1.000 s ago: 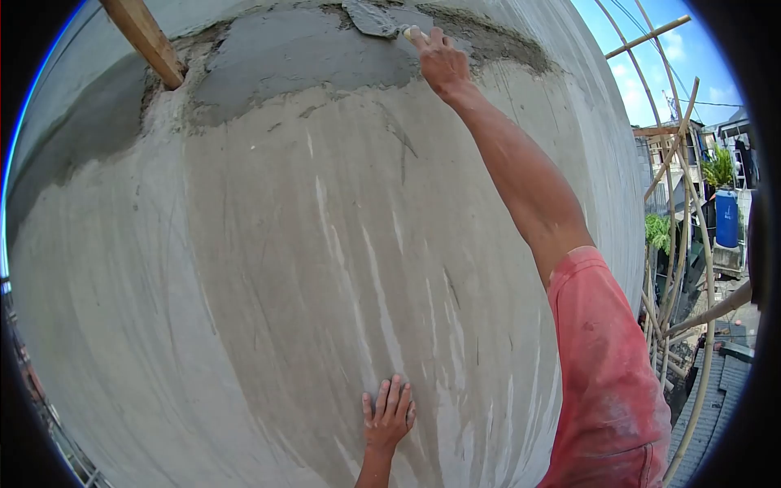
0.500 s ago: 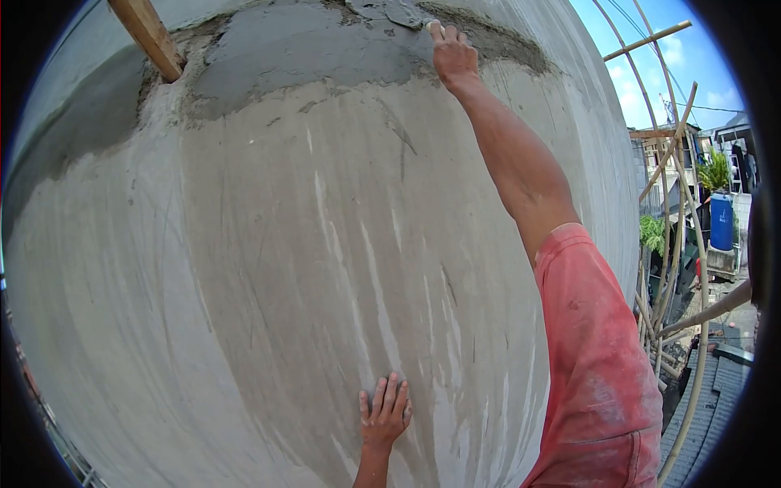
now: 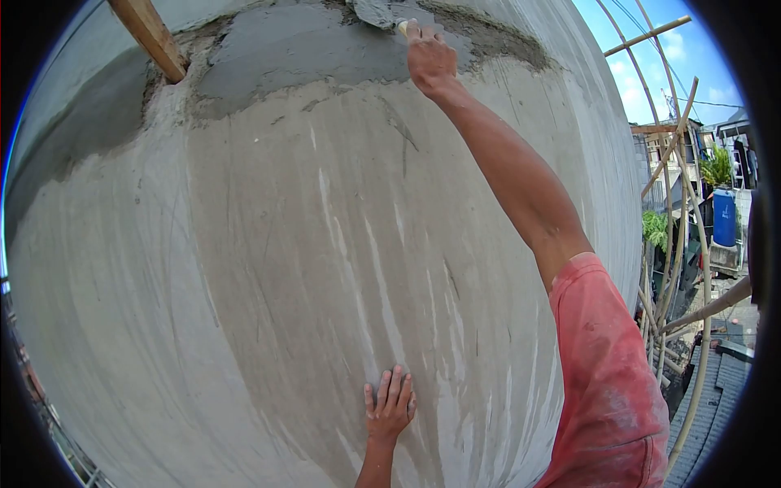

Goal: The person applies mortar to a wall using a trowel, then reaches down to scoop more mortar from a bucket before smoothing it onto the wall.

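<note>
Right hand (image 3: 432, 55): clamped on trowel (image 3: 375, 13), right of wooden beam (image 3: 150, 39).
Left hand (image 3: 390, 406): open, palm on wall (image 3: 277, 244), below beam.

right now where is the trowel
In the head view, the trowel is at the top edge, just right of centre-left, against the wet plaster, its handle in the right hand.

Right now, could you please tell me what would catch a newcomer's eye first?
Probably the right hand, gripping a trowel against dark, wet plaster near the top of the wall. Next, the dusty red sleeve at lower right, and the wooden beam jutting out at upper left.
</note>
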Motion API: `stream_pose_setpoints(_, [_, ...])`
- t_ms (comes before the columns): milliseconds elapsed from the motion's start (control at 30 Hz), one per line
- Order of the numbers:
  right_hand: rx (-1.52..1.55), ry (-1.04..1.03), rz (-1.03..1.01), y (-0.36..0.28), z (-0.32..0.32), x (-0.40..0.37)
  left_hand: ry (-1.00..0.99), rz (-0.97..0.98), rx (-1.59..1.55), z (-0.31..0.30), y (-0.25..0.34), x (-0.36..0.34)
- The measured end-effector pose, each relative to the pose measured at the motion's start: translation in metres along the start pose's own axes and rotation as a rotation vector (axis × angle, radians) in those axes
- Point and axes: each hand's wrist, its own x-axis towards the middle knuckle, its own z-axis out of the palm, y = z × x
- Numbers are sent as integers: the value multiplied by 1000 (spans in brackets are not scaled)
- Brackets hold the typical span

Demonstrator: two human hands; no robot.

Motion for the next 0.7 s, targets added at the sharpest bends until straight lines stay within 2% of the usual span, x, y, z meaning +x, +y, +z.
stream_pose_setpoints(100, [85, -55, 76, -29, 7, 9, 17, 8, -13, 3, 0, 1])
stream_pose_setpoints(300, [101, -102, -101, -69, -16, -5, 6, -8, -36, -1, 1, 1])
stream_pose_setpoints(367, [180, 12, -222, -72, -17, -13, 9, -14, -31, -1, 2, 0])
stream_pose_setpoints(500, [135, 27, -254, -64, -13, -10, 5, 3, -15, 1, 0, 0])
stream_pose_setpoints(567, [16, 83, -144, -50, -3, -3, 10, 4, -14, 1, 0, 0])
stream_pose_setpoints(700, [-103, 41, -109, -4, 19, 6, 2, 4, -14, 0, -1, -2])
